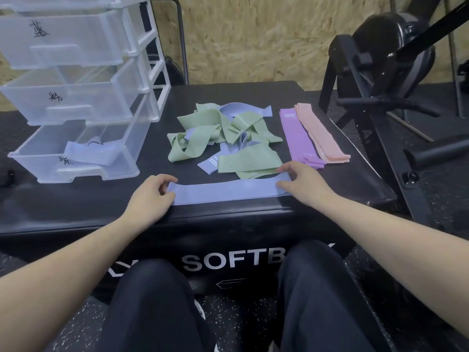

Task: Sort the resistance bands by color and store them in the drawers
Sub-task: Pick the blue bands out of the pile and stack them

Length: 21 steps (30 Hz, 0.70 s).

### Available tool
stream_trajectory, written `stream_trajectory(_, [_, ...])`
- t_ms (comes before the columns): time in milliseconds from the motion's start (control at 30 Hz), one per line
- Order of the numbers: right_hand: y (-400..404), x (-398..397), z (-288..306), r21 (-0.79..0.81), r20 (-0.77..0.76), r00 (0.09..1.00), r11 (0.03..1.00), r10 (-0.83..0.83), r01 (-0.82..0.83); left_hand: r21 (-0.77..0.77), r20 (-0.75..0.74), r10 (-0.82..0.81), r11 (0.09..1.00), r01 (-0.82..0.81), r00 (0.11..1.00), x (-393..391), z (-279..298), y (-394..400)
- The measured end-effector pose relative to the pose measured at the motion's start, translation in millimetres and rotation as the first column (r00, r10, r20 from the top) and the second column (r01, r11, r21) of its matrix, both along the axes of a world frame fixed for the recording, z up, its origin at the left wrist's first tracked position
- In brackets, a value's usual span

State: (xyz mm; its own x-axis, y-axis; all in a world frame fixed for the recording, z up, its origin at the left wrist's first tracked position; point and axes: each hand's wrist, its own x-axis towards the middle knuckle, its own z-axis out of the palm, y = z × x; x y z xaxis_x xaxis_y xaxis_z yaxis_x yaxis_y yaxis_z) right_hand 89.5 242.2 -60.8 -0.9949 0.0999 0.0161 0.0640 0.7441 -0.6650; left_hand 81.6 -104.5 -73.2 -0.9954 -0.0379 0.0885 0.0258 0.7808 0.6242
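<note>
Left hand (149, 193) and right hand (298, 182) pinch a flat blue band (225, 191) at the desk's (76, 207) six o'clock edge.

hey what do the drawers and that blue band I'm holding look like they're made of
The drawers look like translucent, frosted plastic: you can see a folded blue band through the bottom one's wall. The blue band, pinched by the left hand and right hand, looks like matte elastic fabric or possibly latex; it lies flat and limp without shine.
</note>
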Motion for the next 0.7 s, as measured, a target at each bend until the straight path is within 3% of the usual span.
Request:
stream_trajectory(133, [-2.7, 0.3, -3.7, 0.127, -0.044, 0.999, 0.992, -0.002, 0.007, -0.038, -0.064, -0.008, 0.999, 0.006, 0.998, 1.8, -0.7, -4.2])
stream_trajectory(367, [-26.4, -6.0, -1.0, 0.122, -0.258, 0.958, 0.988, 0.122, -0.093, 0.005, -0.178, -0.021, 1.0, 0.022, 0.984, -7.1, -9.0, -4.0])
stream_trajectory(567, [-61.4, -32.9, 9.7, 0.32, -0.25, 0.919, 0.922, 0.305, -0.218, -0.045, -0.215, -0.07, 0.997, 0.061, 0.974, -11.0, -19.1, -4.1])
stream_trajectory(700, [-80.7, -63.4, 16.8, 0.431, -0.275, 0.911, 0.886, 0.309, -0.171, 0.009, -0.168, -0.089, 0.996, 0.092, 0.982, -23.8, -15.2, -4.9])
